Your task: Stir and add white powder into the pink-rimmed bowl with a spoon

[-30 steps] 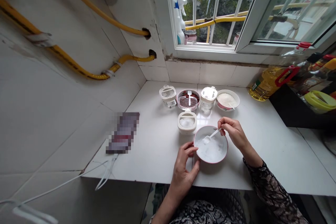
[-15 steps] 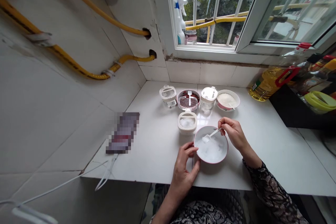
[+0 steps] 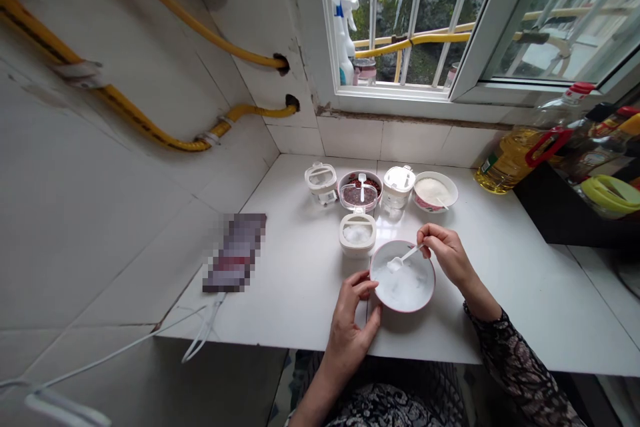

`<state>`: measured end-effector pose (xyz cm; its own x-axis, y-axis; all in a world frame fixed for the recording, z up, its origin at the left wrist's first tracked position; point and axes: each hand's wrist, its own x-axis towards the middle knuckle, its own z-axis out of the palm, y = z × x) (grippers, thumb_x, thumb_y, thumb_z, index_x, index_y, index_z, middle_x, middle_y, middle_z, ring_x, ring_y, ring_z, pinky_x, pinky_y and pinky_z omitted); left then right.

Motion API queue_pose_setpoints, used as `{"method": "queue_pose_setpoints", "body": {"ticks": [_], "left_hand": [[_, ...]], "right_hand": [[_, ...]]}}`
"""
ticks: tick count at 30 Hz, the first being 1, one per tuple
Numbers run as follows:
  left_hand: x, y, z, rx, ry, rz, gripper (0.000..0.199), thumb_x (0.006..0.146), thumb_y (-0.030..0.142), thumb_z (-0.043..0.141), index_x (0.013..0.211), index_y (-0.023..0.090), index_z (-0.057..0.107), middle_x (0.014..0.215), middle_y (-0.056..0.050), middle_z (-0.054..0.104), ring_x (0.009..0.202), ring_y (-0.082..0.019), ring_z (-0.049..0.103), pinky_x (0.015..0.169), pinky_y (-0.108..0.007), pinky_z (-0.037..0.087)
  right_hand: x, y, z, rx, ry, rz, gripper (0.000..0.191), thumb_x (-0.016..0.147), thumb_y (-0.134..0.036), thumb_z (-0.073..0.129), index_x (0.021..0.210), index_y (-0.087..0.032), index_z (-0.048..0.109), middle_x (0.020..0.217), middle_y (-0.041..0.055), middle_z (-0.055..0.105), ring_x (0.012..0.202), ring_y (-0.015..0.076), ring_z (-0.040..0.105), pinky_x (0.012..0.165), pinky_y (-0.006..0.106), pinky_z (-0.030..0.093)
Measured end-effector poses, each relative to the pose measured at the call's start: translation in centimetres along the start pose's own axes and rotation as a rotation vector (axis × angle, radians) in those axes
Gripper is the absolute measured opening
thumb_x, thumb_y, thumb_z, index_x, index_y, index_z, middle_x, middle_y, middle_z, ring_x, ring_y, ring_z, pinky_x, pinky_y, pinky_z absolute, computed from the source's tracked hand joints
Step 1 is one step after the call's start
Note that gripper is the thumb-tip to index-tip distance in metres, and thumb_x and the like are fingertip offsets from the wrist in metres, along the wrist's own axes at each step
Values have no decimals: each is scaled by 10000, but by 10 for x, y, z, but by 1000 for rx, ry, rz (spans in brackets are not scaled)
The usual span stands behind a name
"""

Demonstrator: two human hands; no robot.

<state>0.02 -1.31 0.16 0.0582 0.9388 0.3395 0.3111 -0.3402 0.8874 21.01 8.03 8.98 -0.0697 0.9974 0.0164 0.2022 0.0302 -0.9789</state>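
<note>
Bowl with a pink rim (image 3: 403, 277) sits near the front edge of the white counter (image 3: 300, 287), just below the middle of the frame, with a white substance inside. Our right hand (image 3: 449, 257) pinches the handle of a white plastic spoon (image 3: 411, 253) between thumb and fingers, its scoop down in the bowl. Our left hand (image 3: 350, 327) curves against the bowl's lower left side, fingers spread apart. Just above the bowl stands a plastic container of white contents (image 3: 357, 235). Behind it sits a dish of dark red beans (image 3: 360, 196), with a small lidded container (image 3: 321, 180) to its left, and to its right another lidded container (image 3: 398, 185) and a bowl of pale powder (image 3: 434, 191). A bottle of cooking oil (image 3: 513, 160) stands at the right, yellow hoses (image 3: 185, 21) cross the tiled wall at upper left, and a pixelated packet (image 3: 235, 253) lies left of the bowl
</note>
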Motion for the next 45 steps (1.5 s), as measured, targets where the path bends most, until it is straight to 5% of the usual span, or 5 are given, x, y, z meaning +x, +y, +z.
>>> {"method": "queue_pose_setpoints", "body": {"ticks": [23, 30, 36, 39, 45], "left_hand": [[1, 1, 0, -13, 3, -10, 306, 879, 150, 607, 1169, 248, 621, 1286, -103, 582, 1139, -225, 643, 913, -353, 594], [1, 0, 1, -32, 17, 3, 313, 877, 152, 608, 1174, 247, 631, 1281, -106, 586, 1137, -228, 645, 910, -351, 593], [2, 2, 1, -50, 16, 5, 323, 878, 139, 600, 1178, 255, 631, 1278, -98, 593, 1148, -226, 639, 892, -339, 597], [2, 3, 1, -51, 6, 0, 318, 877, 136, 600, 1173, 250, 630, 1279, -100, 595, 1142, -223, 642, 895, -340, 599], [2, 2, 1, -31, 22, 4, 308, 871, 147, 602, 1162, 242, 633, 1267, -103, 595, 1126, -222, 646, 885, -336, 603]], "right_hand": [[4, 0, 1, 150, 47, -10, 99, 735, -270, 542, 681, -205, 592, 497, -45, 474, 525, 138, 465, 580, 289, 411], [-3, -20, 22, -224, 198, -376, 148, 950, -283, 468, 891, -234, 595, 737, 29, 625, 722, 191, 587, 753, 346, 481], [0, -16, 36, -587, 69, -787, 222, 933, -112, 421, 895, -244, 596, 743, 17, 656, 723, 195, 600, 1020, 467, 399], [-2, -16, 34, -494, 148, -699, 194, 953, -145, 434, 910, -239, 598, 739, 18, 653, 718, 192, 602, 997, 456, 415], [3, -9, 19, 22, 154, -230, 147, 913, -344, 523, 891, -217, 594, 693, 3, 600, 679, 180, 586, 684, 318, 476]]}}
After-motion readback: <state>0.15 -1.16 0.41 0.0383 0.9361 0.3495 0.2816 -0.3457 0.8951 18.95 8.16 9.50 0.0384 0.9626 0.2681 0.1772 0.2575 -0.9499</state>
